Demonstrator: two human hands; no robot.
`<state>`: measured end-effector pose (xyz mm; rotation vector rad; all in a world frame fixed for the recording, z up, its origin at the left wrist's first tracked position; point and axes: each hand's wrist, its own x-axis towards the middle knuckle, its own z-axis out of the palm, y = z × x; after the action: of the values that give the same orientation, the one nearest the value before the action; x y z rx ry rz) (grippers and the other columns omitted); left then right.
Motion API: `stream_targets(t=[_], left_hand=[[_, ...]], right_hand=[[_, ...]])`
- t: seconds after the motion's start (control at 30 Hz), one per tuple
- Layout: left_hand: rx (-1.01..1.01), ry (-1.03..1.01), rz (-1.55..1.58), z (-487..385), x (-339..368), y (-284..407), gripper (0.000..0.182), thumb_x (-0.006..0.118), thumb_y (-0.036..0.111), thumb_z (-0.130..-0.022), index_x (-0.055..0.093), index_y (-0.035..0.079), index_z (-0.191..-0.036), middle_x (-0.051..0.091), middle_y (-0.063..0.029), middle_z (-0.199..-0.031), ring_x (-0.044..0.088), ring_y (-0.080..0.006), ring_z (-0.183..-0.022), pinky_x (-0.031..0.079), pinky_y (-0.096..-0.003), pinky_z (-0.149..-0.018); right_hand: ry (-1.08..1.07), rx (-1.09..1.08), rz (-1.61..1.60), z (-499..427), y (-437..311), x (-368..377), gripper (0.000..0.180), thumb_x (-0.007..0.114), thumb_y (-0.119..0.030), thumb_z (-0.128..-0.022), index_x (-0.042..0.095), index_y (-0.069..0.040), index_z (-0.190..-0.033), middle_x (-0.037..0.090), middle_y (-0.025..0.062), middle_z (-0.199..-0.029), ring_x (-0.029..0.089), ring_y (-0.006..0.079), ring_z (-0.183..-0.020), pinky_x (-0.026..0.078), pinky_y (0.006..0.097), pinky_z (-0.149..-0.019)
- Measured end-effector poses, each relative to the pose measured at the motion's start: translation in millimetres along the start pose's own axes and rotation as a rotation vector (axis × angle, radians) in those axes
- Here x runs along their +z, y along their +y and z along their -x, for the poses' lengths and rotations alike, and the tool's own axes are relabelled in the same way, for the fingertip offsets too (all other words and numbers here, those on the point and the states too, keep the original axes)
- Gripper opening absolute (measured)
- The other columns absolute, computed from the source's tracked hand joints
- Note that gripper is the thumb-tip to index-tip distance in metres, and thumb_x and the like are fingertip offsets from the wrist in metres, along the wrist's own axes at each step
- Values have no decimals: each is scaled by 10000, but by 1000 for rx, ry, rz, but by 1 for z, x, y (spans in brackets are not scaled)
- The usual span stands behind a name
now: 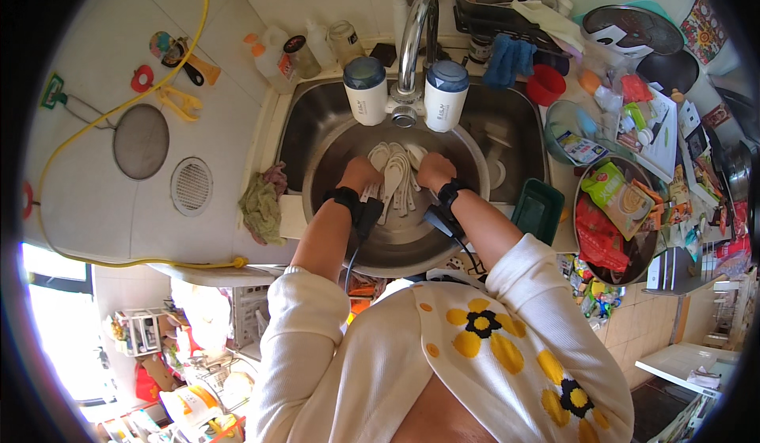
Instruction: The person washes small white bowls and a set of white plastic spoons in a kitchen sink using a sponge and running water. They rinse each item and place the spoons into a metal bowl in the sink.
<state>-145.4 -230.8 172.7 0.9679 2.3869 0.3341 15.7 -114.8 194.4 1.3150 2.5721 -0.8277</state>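
A large round metal basin (323,229) rests over the stainless steel sink (297,116). Inside it lies a bunch of white spoons (393,173), their bowls towards the faucet (409,45) and their handles towards me. My left hand (360,176) is at the left side of the bunch, and my right hand (436,170) is at its right side. Both hands touch the outer spoons, with the fingers curled and partly hidden, so I cannot tell how firmly either grips. Black straps with cabled devices sit on both wrists.
Two white filter units (365,95) flank the faucet. A green plastic tray (537,211) stands right of the basin, a crumpled cloth (264,205) left of it. Bottles and jars (301,57) line the back left. A red cup (545,85), a glass bowl (561,122) and food packets crowd the right counter.
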Motion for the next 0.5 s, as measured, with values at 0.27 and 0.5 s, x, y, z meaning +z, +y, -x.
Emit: stream_targets(t=[0.27,0.5], left_hand=[[-224,-251,498,25,-31,1,179,557,52,-782,610,-47,-922,623,-173,-836,636,-264,-713,536,-371,-613],[-259,-497,935,44,-51,14,70,519,-15,-822,547,-17,-885,549,-122,-763,573,-229,-641,550,-367,-572]], right_hand=[[-401,84,-384,-25,16,-4,156,568,-73,-719,668,10,-805,646,220,-879,660,286,-708,525,361,-591],[-290,81,-959,-1,2,-15,99,615,-62,-766,616,7,-837,581,119,-684,538,263,-514,438,428,-412]])
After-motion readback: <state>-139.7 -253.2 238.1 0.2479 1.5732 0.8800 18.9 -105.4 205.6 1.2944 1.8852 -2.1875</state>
